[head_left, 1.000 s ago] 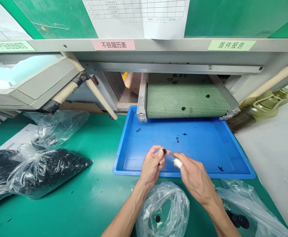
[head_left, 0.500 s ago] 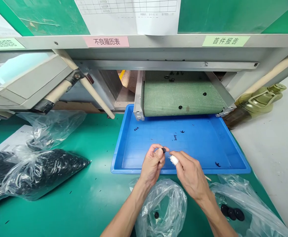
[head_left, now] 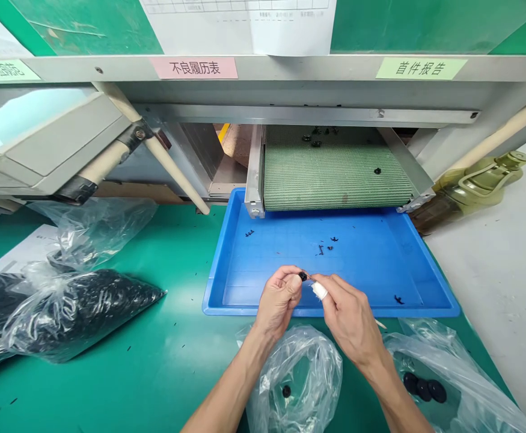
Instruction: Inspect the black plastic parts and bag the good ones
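My left hand (head_left: 279, 304) is closed, pinching a small round black plastic part (head_left: 303, 276) between thumb and fingertips above the near side of the blue tray (head_left: 220, 255). My right hand (head_left: 348, 316) comes in from the other side, its fingers drawn together with the tips at the part's edge. White tape (head_left: 319, 290) wraps one of its digits. Whether those fingers pinch anything of their own is hidden. Below my hands an opened clear plastic bag (head_left: 324, 367) has one round black part (head_left: 286, 391) in it.
A green mesh conveyor belt (head_left: 335, 186) carrying several black parts ends over the tray. Small black scraps (head_left: 321, 249) lie in the tray. Filled bags of black pieces (head_left: 82, 310) sit left; another clear bag (head_left: 465, 379) with round black parts (head_left: 424, 390) lies right. An olive bottle (head_left: 483, 183) stands beyond.
The black part near the belt's front edge is gone from the belt, and a small black piece now shows in the tray below. The part in my left hand shows more of its face.
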### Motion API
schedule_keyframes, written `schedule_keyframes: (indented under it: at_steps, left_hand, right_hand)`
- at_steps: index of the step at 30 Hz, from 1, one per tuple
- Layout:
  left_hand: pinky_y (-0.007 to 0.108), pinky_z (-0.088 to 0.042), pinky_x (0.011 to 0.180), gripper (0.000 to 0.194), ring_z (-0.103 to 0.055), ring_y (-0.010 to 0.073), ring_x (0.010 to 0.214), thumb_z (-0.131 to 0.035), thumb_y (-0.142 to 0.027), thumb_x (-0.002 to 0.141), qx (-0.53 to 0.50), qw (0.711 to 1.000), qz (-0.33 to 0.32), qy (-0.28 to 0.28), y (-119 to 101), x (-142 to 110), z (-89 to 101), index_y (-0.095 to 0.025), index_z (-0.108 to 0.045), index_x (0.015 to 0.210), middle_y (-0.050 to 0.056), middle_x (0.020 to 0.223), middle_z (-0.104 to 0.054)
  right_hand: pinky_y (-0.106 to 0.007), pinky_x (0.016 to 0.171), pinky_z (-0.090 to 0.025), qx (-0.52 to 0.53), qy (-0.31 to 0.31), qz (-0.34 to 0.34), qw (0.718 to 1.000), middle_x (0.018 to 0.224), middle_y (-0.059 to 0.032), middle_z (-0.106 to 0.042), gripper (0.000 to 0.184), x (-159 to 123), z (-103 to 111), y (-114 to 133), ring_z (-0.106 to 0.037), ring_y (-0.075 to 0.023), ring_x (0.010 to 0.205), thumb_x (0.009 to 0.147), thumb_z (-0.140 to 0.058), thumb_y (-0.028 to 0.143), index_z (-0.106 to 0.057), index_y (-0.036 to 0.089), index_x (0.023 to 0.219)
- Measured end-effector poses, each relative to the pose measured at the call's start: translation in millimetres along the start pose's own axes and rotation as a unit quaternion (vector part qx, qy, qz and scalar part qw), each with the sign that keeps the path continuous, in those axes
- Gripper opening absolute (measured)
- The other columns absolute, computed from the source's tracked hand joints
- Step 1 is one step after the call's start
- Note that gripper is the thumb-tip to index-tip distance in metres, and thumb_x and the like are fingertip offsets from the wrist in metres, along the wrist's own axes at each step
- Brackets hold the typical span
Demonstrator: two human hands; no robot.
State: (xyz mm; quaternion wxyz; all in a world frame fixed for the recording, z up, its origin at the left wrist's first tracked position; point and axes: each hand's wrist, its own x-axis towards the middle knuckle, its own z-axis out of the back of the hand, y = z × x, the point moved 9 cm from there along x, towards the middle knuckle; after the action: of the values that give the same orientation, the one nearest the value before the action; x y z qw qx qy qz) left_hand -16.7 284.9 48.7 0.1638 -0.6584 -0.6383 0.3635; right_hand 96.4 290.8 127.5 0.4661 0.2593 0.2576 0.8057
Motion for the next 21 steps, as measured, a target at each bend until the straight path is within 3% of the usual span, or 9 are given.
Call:
schedule_keyframes:
  at_steps: [8,14,21]
  left_hand:
    - [0.015,-0.015,0.040,0.034,-0.023,0.0012,0.044,-0.083,-0.029,0.066,-0.008,1.000,0.015,0.001,1,-1,2.0,-0.015,-0.060,0.086,-0.006,0.059,-0.046]
    - [0.015,-0.015,0.039,0.037,-0.021,0.0011,0.042,-0.085,-0.031,0.062,-0.006,0.999,0.035,-0.001,3,-5,-4.5,-0.016,-0.058,0.083,-0.010,0.051,-0.037]
    - [0.014,-0.016,0.040,0.033,-0.027,0.0008,0.042,-0.082,-0.035,0.067,0.014,0.998,0.056,-0.003,1,-10,-5.1,-0.012,-0.062,0.078,-0.008,0.051,-0.041]
  right_hand:
    - [-0.027,0.079,-0.044,0.046,-0.019,-0.023,0.998,0.099,-0.0032,-0.063,0.040,3,4,1,-0.060,-0.0167,0.090,0.088,-0.039,0.009,-0.062,0.022,0.118]
    - [-0.022,0.070,-0.043,0.138,-0.035,-0.021,0.990,0.090,0.0007,-0.062,0.034,8,4,3,-0.057,-0.0118,0.077,0.087,-0.048,0.010,-0.067,0.025,0.110]
    - [-0.022,0.063,-0.040,0.191,-0.017,-0.044,0.980,0.082,0.0008,-0.060,0.034,11,2,-3,-0.054,-0.0113,0.070,0.085,-0.047,0.008,-0.071,0.023,0.103]
